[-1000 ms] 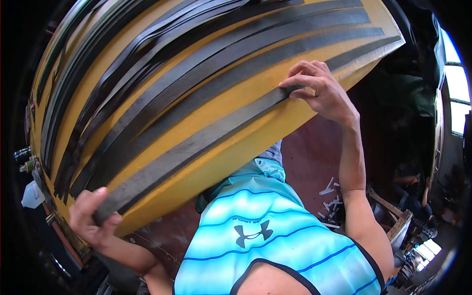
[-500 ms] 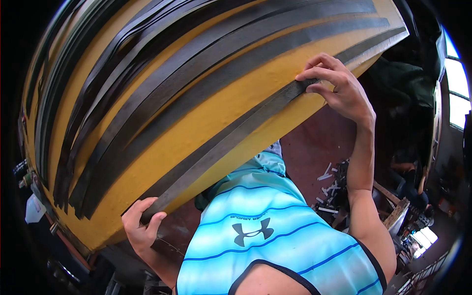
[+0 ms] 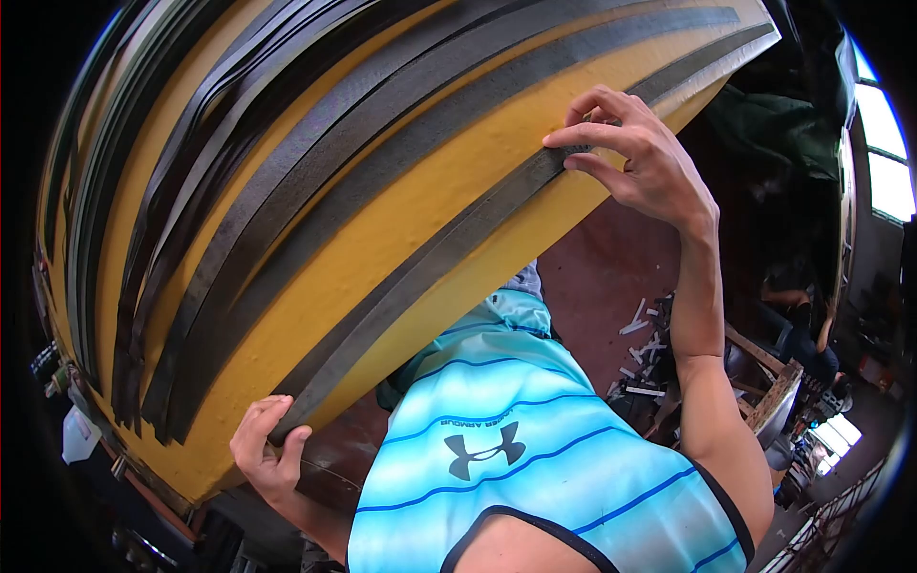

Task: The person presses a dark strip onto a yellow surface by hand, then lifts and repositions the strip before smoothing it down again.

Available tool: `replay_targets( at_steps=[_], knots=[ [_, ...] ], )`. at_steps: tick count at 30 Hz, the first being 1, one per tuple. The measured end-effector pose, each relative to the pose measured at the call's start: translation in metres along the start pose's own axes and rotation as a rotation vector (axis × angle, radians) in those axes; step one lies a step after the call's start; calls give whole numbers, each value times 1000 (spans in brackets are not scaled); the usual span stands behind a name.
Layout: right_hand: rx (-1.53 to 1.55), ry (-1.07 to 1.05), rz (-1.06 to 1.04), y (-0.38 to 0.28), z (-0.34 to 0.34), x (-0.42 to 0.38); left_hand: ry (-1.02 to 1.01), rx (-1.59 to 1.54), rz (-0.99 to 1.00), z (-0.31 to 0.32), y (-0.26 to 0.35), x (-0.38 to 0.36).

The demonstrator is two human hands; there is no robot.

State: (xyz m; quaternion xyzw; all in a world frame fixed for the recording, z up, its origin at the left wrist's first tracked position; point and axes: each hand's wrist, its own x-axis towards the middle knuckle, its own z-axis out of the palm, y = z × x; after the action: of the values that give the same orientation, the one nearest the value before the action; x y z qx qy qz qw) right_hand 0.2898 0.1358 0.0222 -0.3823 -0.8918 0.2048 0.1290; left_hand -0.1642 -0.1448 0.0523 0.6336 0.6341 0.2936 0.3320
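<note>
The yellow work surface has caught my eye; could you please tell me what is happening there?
A person holds a dark strip near its two ends, left hand and right hand, along the edge of the yellow surface. More dark strips lie across it.

Here we are at the yellow table (image 3: 497, 181) — left hand (image 3: 270, 444) pinching the near end of a dark strip (image 3: 420, 272), right hand (image 3: 635, 158) gripping it farther up, close to the edge. More dark strips (image 3: 334, 143) run alongside, bunched toward the left. Below, a striped blue shirt (image 3: 487, 439); off right, pale scraps (image 3: 648, 353) on the reddish floor (image 3: 602, 277) — and another person (image 3: 798, 320) beyond.
</note>
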Motion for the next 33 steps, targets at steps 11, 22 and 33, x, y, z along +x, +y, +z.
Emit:
replay_targets(
  at_steps=[11,22,33],
  knots=[
    [21,17,-51,-9,4,4,-65,-12,32,0,-8,2],
    [39,4,-32,-8,2,5,-25,42,-35,3,4,0],
    [56,12,-28,-14,4,0,-12,3,-57,-2,-4,-12]
  ],
)
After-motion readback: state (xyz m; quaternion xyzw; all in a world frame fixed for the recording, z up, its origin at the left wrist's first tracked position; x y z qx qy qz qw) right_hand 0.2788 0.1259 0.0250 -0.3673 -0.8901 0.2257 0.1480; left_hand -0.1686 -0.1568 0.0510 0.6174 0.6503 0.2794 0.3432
